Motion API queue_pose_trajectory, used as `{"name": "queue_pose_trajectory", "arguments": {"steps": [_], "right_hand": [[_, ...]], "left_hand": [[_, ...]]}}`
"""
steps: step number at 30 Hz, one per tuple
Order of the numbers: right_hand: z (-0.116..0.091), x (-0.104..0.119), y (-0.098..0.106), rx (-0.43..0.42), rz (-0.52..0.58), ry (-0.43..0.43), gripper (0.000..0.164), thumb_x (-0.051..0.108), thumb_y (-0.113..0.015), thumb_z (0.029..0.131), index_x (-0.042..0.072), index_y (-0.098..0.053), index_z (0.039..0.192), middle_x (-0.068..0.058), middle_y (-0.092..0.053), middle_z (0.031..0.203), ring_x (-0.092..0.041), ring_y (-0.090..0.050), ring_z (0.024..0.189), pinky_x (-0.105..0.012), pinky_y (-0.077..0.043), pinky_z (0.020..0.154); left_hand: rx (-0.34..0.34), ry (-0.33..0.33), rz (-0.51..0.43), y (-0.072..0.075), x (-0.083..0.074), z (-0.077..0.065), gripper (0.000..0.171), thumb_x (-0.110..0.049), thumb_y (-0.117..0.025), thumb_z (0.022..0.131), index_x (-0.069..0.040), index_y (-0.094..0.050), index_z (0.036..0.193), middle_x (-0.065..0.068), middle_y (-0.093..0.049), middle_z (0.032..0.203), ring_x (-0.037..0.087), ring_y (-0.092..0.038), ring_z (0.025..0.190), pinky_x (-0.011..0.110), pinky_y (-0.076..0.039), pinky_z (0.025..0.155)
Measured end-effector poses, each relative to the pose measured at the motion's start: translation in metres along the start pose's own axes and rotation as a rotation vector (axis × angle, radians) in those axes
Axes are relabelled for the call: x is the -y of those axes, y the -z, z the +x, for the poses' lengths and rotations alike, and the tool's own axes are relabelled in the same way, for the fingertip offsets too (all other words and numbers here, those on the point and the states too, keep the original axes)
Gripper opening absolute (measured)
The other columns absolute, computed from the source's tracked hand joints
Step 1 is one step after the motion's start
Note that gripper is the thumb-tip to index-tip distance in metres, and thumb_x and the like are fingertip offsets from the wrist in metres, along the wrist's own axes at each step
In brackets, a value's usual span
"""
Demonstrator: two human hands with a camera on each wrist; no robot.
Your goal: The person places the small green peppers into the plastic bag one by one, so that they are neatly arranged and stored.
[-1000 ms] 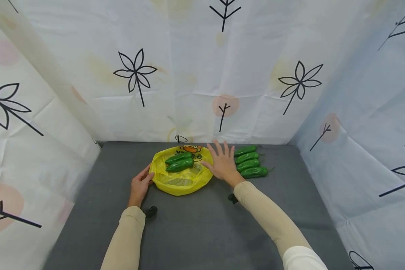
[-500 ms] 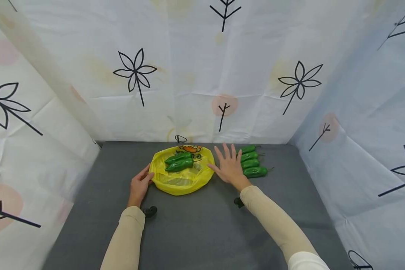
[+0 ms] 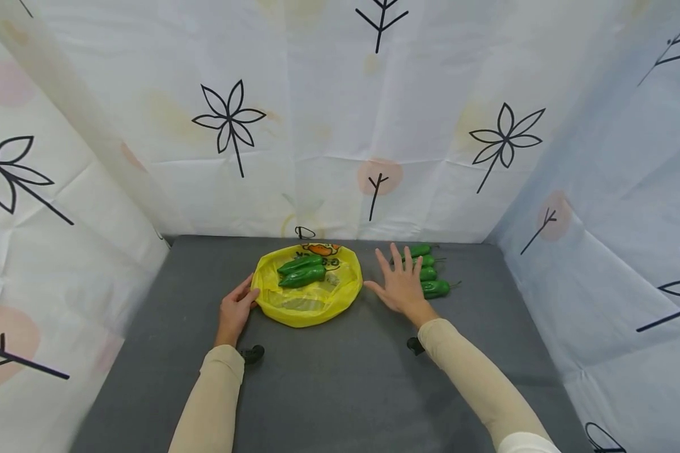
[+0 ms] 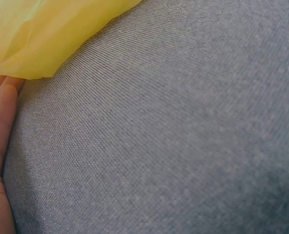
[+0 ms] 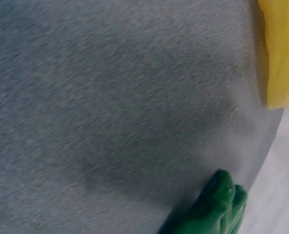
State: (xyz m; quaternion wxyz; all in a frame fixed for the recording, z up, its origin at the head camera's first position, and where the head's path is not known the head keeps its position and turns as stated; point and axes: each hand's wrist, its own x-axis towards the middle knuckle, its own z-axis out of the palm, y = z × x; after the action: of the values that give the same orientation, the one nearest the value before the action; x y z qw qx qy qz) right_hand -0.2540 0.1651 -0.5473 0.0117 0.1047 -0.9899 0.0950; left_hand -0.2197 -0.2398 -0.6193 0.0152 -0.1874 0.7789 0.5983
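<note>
A yellow plastic bag lies with its mouth spread wide and its rim folded into a round shape. Two green peppers sit side by side inside it. At the bag's left rim, my left hand holds the edge between thumb and fingers; in the left wrist view its fingertips go behind the yellow plastic. My right hand is spread, with nothing in it, between the bag and a column of several green peppers. It hides their left ends. In the right wrist view, green pepper tips show at the bottom.
The peppers and bag lie near the back edge of a grey cloth-covered table. White patterned cloth hangs behind and on both sides. A dark wrist strap piece shows at the left cuff.
My right hand has moved right, away from the bag's right rim and over the left ends of the pepper column. The left hand and the two peppers in the bag stay put.
</note>
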Motion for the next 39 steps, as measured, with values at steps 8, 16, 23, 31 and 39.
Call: {"name": "queue_pose_trajectory", "arguments": {"steps": [8, 16, 23, 31, 39], "right_hand": [[-0.014, -0.015, 0.004, -0.022, -0.042, -0.017, 0.089, 0.065, -0.059, 0.094, 0.025, -0.022, 0.165, -0.019, -0.012, 0.171, -0.052, -0.008, 0.156, -0.077, -0.006, 0.119], [-0.026, -0.032, 0.010, -0.005, -0.034, -0.043, 0.092, 0.063, -0.064, 0.092, 0.024, -0.022, 0.165, -0.020, -0.010, 0.171, -0.051, -0.006, 0.156, -0.076, -0.007, 0.120], [-0.032, -0.057, 0.013, -0.028, -0.070, -0.013, 0.096, 0.061, -0.069, 0.089, 0.023, -0.024, 0.165, -0.021, -0.014, 0.169, -0.051, -0.013, 0.154, -0.074, -0.015, 0.120], [-0.041, -0.079, 0.014, -0.036, 0.001, -0.005, 0.099, 0.054, -0.077, 0.085, 0.021, -0.027, 0.163, -0.023, -0.015, 0.168, -0.053, -0.017, 0.151, -0.074, -0.016, 0.120], [-0.046, -0.102, 0.007, -0.028, 0.036, 0.006, 0.092, 0.049, -0.079, 0.086, 0.023, -0.032, 0.161, -0.023, -0.019, 0.166, -0.053, -0.023, 0.147, -0.071, -0.029, 0.115]], "left_hand": [[-0.006, -0.008, 0.003, -0.003, -0.002, -0.003, 0.052, -0.043, -0.065, 0.100, -0.039, -0.051, 0.150, 0.009, -0.061, 0.140, 0.023, -0.060, 0.122, 0.010, -0.052, 0.081], [-0.011, -0.010, -0.006, -0.003, -0.003, -0.004, 0.051, -0.039, -0.065, 0.100, -0.037, -0.051, 0.150, 0.010, -0.061, 0.140, 0.024, -0.059, 0.123, 0.008, -0.052, 0.078], [-0.002, -0.005, 0.000, -0.004, -0.004, -0.004, 0.052, -0.041, -0.065, 0.100, -0.039, -0.051, 0.150, 0.009, -0.061, 0.139, 0.023, -0.060, 0.123, 0.009, -0.053, 0.080], [-0.013, 0.002, -0.013, -0.004, -0.004, -0.003, 0.052, -0.039, -0.065, 0.100, -0.038, -0.051, 0.150, 0.009, -0.060, 0.138, 0.022, -0.059, 0.122, 0.007, -0.051, 0.078], [-0.011, 0.003, -0.008, -0.003, -0.005, -0.003, 0.052, -0.039, -0.065, 0.100, -0.039, -0.050, 0.150, 0.010, -0.060, 0.139, 0.023, -0.059, 0.123, 0.007, -0.051, 0.078]]}}
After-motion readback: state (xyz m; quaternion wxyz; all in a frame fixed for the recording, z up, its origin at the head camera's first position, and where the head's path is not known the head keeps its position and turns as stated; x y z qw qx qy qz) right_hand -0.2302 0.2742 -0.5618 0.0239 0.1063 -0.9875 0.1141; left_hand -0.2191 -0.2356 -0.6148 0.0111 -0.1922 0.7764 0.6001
